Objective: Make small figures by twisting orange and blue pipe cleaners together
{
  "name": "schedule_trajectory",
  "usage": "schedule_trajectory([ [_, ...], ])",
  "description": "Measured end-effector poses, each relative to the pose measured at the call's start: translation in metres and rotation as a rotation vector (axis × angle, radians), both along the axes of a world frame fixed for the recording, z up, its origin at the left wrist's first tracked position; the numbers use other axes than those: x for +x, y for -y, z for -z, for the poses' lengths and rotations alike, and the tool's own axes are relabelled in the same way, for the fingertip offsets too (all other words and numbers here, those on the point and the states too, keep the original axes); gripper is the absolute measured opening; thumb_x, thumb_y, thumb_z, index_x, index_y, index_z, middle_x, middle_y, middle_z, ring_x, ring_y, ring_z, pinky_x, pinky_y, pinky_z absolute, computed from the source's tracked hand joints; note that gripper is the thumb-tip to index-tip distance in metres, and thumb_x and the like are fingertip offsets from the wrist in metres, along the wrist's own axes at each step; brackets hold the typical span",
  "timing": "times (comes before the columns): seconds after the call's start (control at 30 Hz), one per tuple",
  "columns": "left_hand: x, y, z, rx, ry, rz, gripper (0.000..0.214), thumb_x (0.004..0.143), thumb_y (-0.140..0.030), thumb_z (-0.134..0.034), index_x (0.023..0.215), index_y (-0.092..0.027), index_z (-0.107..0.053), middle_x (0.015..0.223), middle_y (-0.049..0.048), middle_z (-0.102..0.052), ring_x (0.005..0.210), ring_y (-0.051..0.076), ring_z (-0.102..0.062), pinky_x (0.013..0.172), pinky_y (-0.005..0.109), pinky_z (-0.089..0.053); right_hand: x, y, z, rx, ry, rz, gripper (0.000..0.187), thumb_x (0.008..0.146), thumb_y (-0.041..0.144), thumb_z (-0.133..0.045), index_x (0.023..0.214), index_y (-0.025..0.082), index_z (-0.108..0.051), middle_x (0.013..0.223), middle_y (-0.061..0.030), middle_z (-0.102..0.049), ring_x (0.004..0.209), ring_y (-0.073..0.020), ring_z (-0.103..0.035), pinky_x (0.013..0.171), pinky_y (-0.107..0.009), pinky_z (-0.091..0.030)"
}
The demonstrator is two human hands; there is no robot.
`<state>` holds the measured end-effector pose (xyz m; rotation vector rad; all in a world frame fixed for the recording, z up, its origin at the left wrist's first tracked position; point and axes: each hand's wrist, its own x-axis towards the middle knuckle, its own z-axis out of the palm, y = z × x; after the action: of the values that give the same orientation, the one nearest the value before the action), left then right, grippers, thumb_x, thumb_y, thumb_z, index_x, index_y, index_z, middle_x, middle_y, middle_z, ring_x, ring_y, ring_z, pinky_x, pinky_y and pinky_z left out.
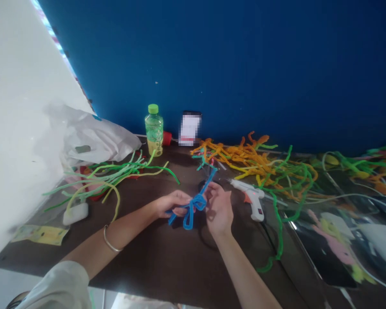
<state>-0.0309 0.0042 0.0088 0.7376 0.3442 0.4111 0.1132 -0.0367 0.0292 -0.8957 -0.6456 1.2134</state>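
Note:
Both of my hands meet over the middle of a dark brown table (154, 253). My left hand (172, 204) is closed, pinching a bent blue pipe cleaner (194, 205) from the left. My right hand (219, 208) is closed on the same blue pipe cleaner from the right. The pipe cleaner is twisted into loops between the hands, with one loop hanging down and one end sticking up and away. A thin bangle (110, 243) sits on my left wrist.
A white glue gun (252, 197) lies just right of my hands. Orange and green pipe cleaners (263, 165) are heaped behind and right. Green and yellow ones (112, 176) lie left, near a white plastic bag (93, 137). A green-capped bottle (154, 130) stands by the blue wall.

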Motion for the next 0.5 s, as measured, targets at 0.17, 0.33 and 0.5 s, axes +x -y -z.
schedule_trajectory([
  [0.17,-0.001,-0.001,0.000,0.003,0.025,-0.029,0.030,0.068,-0.035,-0.064,0.067,-0.005,-0.062,0.034,-0.0064,-0.032,0.030,0.000,-0.019,0.035,0.017,-0.011,0.001,-0.004,0.006,-0.055,0.056,0.127,0.037,0.069,0.054,-0.059,0.073,0.017,-0.060,0.066,0.0023,-0.051,0.050,-0.0051,-0.041,0.043,-0.018,-0.029],
  [0.33,-0.002,-0.001,0.000,0.009,0.018,-0.049,0.030,0.069,-0.035,-0.062,0.069,-0.005,-0.062,0.036,-0.0058,-0.033,0.032,0.000,-0.019,0.035,0.016,-0.012,0.004,-0.008,0.016,-0.092,0.186,0.218,0.027,0.066,0.040,-0.068,0.071,0.014,-0.061,0.062,0.0036,-0.049,0.048,-0.0028,-0.036,0.043,-0.018,-0.027],
  [0.5,-0.002,-0.003,0.006,0.011,0.051,-0.035,0.030,0.068,-0.034,-0.064,0.071,-0.005,-0.063,0.036,-0.0058,-0.033,0.032,0.000,-0.020,0.035,0.016,-0.013,0.003,-0.008,0.018,-0.105,0.164,0.218,0.030,0.061,0.036,-0.072,0.080,0.014,-0.063,0.064,0.0024,-0.053,0.053,-0.0051,-0.042,0.049,-0.019,-0.033],
])
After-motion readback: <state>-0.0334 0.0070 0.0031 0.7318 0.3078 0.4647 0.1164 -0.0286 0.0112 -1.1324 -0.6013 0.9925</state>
